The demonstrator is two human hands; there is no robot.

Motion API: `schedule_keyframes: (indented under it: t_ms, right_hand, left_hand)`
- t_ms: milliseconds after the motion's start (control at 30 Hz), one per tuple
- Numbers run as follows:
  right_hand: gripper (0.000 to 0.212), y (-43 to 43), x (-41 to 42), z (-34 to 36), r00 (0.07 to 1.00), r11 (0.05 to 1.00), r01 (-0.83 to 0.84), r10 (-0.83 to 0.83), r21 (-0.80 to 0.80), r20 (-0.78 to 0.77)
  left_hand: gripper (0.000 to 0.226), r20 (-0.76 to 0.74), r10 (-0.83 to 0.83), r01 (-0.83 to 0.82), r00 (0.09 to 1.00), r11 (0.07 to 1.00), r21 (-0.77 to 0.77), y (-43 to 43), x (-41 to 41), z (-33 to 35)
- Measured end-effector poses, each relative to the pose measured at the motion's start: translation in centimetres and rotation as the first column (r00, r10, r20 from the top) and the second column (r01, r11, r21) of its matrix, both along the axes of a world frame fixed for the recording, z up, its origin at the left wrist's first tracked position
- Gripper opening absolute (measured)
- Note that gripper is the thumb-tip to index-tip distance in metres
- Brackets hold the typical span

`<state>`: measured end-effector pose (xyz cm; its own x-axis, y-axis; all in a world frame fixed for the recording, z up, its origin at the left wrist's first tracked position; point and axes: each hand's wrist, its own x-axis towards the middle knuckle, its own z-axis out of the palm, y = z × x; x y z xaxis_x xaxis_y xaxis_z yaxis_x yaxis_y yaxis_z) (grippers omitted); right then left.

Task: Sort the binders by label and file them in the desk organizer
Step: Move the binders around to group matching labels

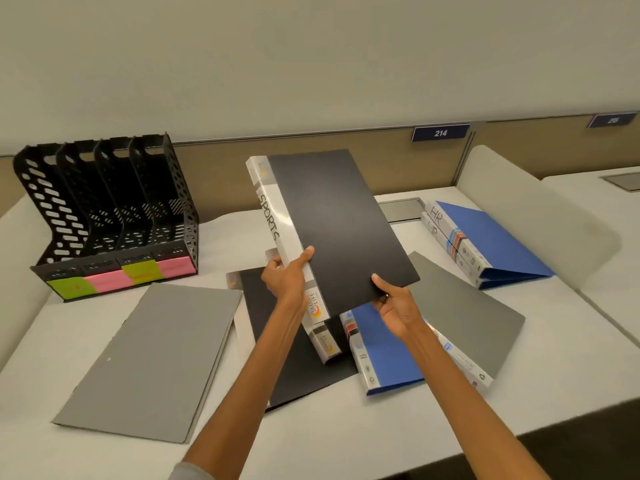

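A black binder (339, 223) with a white spine marked SPORTS is held tilted above the desk. My left hand (287, 275) grips its spine, and my right hand (394, 306) grips its lower right corner. Under it lie another black binder (298, 368) and a blue binder (384, 351). A grey folder (156, 358) lies flat at the front left, and a second grey folder (474, 320) lies to the right. Two blue binders (491, 244) with spines marked HR are stacked at the back right. The black desk organizer (104, 209) stands at the back left, its slots empty, with green and pink labels on its front.
A beige partition (346, 157) with a number plate 214 (440, 133) runs along the back of the white desk (346, 445). A rounded white divider (540, 216) rises on the right. A metal cable hatch (401, 209) sits behind the binders.
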<state>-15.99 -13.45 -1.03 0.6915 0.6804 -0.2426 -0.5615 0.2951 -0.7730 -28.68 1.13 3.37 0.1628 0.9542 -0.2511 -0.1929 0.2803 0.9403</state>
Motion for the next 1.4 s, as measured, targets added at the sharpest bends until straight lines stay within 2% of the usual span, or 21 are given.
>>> schedule_keyframes:
  t_ms: [133,333,400,500,633,733,833,933,1000,1067,1100,1167,1233,1300,1400]
  right_hand:
    - [0.034,-2.0,2.3,0.0,1.0,0.999,0.012,-0.012,-0.048,0.013]
    - [0.032,-4.4,6.7,1.3,0.992,0.993,0.115,-0.117,-0.032,-0.042]
    - [0.03,-5.1,7.8,1.3,0.986,0.988,0.149,-0.152,-0.043,-0.065]
    - [0.031,-6.1,9.7,1.1,0.979,0.983,0.176,-0.179,-0.045,-0.093]
    - [0.034,-7.0,12.6,0.6,0.961,0.978,0.202,-0.209,-0.055,-0.181]
    - [0.032,-7.0,14.2,-0.2,0.941,0.972,0.219,-0.233,-0.084,-0.246]
    - [0.029,-6.7,15.4,-1.3,0.929,0.972,0.205,-0.23,-0.114,-0.29]
    - [0.039,-6.3,16.8,-2.1,0.932,0.963,0.167,-0.224,-0.21,-0.286]
    - [0.047,-6.1,17.7,-2.6,0.943,0.939,0.135,-0.22,-0.315,-0.249]
    - [0.053,-6.2,18.1,-2.9,0.954,0.881,0.13,-0.236,-0.455,-0.184]
    - [0.056,-6.3,18.2,-3.1,0.965,0.821,0.135,-0.236,-0.555,-0.116]
    - [0.069,-6.7,18.4,-3.5,0.986,0.587,0.159,-0.13,-0.794,0.102]
    - [0.09,-7.2,18.6,-3.9,0.97,0.361,0.221,0.016,-0.906,0.243]
    - [0.106,-7.5,18.6,-4.1,0.947,0.28,0.278,0.079,-0.919,0.31]
    - [0.118,-7.3,18.4,-4.6,0.876,0.225,0.401,0.19,-0.888,0.444]
  left_hand:
    - [0.051,0.026,-0.032,0.032,0.999,0.999,0.019,-2.1,3.6,0.4]
    - [0.05,0.062,-0.116,0.121,0.991,0.989,-0.083,-3.8,8.6,0.0]
    - [0.044,0.06,-0.157,0.162,0.986,0.983,-0.081,-4.4,9.9,-0.5]
    - [0.02,0.08,-0.217,0.223,0.973,0.972,-0.076,-5.4,11.4,-1.2]
    - [0.034,0.151,-0.274,0.302,0.95,0.931,-0.205,-6.9,12.3,-2.7]
    - [0.034,0.114,-0.324,0.342,0.939,0.911,-0.23,-8.4,12.7,-4.1]
    - [0.031,0.099,-0.404,0.415,0.91,0.896,-0.16,-9.2,13.5,-4.7]
    - [0.036,-0.077,-0.507,0.506,0.858,0.862,-0.035,-9.4,14.6,-5.7]
    - [0.037,-0.187,-0.521,0.519,0.833,0.853,-0.063,-9.5,15.2,-6.5]
    - [0.032,-0.251,-0.528,0.52,0.811,0.848,-0.101,-9.5,15.4,-7.5]
    - [0.03,-0.273,-0.54,0.535,0.796,0.839,-0.101,-9.6,15.5,-7.9]
    - [0.031,-0.32,-0.552,0.565,0.77,0.823,-0.06,-9.6,15.7,-8.4]
    - [0.035,-0.402,-0.537,0.586,0.742,0.81,0.0,-9.6,16.1,-8.4]
    - [0.041,-0.513,-0.493,0.608,0.703,0.791,0.074,-9.6,16.6,-8.5]
    - [0.046,-0.661,-0.433,0.653,0.613,0.749,0.114,-9.9,17.2,-9.2]
